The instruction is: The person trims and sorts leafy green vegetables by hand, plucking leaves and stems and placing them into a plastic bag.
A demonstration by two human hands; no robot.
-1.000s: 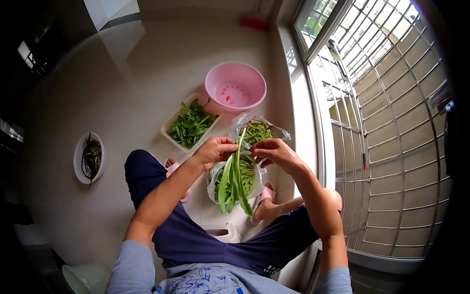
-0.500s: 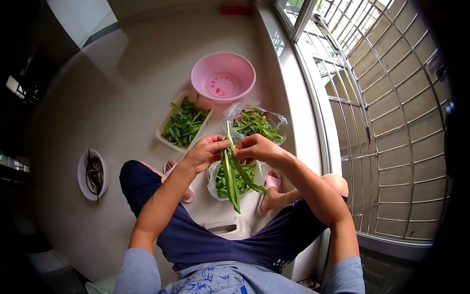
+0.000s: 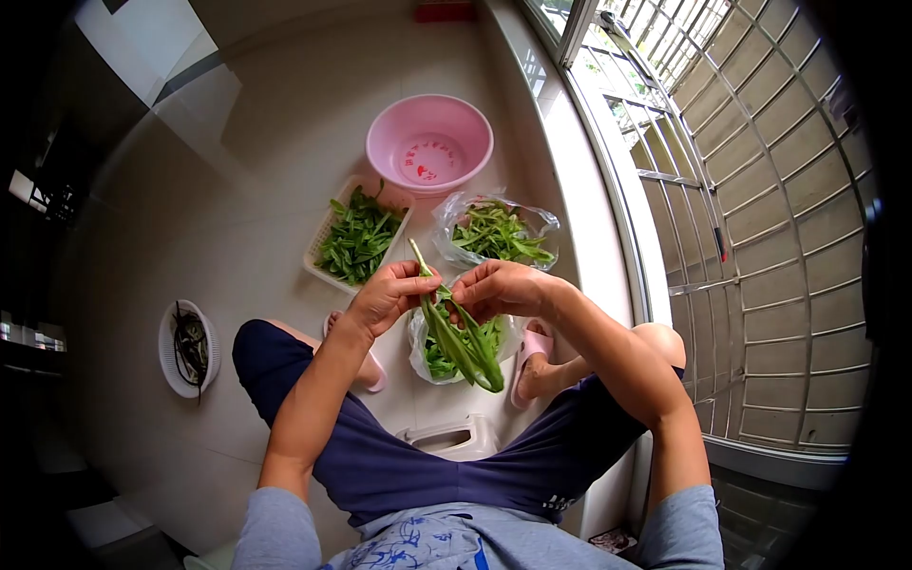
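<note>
A leafy green stalk [image 3: 464, 350] hangs between my hands, its pale stem end pointing up and its long leaves drooping. My left hand [image 3: 388, 296] is closed around the stem. Fingers of my right hand [image 3: 499, 287] pinch the upper part of the leaves. Just below the hands is a clear plastic bag of leaves [image 3: 439, 361], partly covered by the stalk. Beyond my right hand, another plastic bag [image 3: 456, 253] holds more greens [image 3: 502, 233]. A cream basket [image 3: 326, 270] of cut leaves [image 3: 357, 233] sits beyond my left hand.
A pink basin [image 3: 380, 142] stands on the tiled floor past the basket. To the left is a white basket [image 3: 168, 359] with dark, thin pods or strips [image 3: 190, 342]. A low plastic stool [image 3: 480, 439] is between my legs. A window ledge and metal grille [image 3: 760, 237] line the right.
The stalk has tilted, its stem end shifting left and its leaves gathering lower right. My right hand has moved slightly along the leaves. The view has shifted a little.
</note>
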